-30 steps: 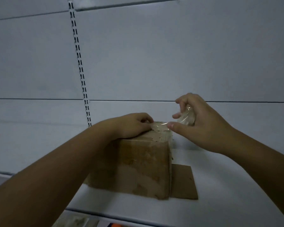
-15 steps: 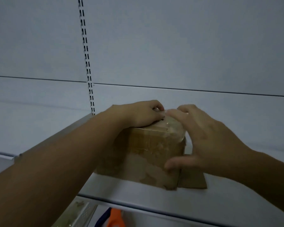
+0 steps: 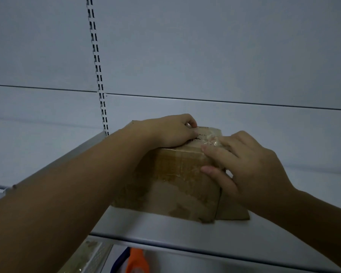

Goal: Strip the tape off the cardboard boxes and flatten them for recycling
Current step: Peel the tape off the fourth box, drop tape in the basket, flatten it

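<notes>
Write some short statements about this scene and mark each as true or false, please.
1. The box stands on a white shelf. True.
2. The box is flattened. False: it stands upright in its full shape.
3. The left hand and the right hand both rest on the box. True.
4. A flap lies flat on the shelf left of the box. False: it lies right of it.
5. An orange thing shows above the shelf. False: it shows below the shelf.

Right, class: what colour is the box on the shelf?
Brown cardboard box, with shiny clear tape across it; seen best in the head view.
</notes>
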The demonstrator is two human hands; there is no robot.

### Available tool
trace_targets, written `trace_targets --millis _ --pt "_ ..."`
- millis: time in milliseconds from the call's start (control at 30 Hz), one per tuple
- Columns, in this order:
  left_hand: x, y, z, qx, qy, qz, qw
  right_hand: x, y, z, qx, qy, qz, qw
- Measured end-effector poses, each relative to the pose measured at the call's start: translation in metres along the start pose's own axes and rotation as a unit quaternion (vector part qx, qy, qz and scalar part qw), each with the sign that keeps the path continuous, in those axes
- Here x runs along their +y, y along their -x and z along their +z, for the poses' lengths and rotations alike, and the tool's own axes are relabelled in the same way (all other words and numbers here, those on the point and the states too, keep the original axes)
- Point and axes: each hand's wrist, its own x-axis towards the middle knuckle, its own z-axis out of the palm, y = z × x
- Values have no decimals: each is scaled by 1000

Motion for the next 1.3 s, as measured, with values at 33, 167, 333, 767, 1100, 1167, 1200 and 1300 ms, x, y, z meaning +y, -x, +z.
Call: trace_targets --millis 33,167,333,767,1100,1167,1200,1300 --pt "0 0 0 0 0 0 1000 1 0 -1 1 -2 -4 1000" --pt "-1 0 0 0 -3 1 1000 3 2 -4 11 -56 12 998" --pt "-1 1 0 -6 -9 0 1000 2 1 -13 18 -204 163 965" --pt "7 10 1 -9 -81 14 997 31 -7 -6 40 -443 316 838" --pt "10 15 -1 -27 -67 32 997 55 3 1 46 -276 68 958" --pt "9 15 -3 -33 -66 35 997 70 9 4 61 -357 176 915" --pt "9 15 -4 -37 -62 41 997 76 12 9 68 -408 224 882" --pt "11 14 -6 -58 -51 68 995 90 18 34 114 -519 346 773"
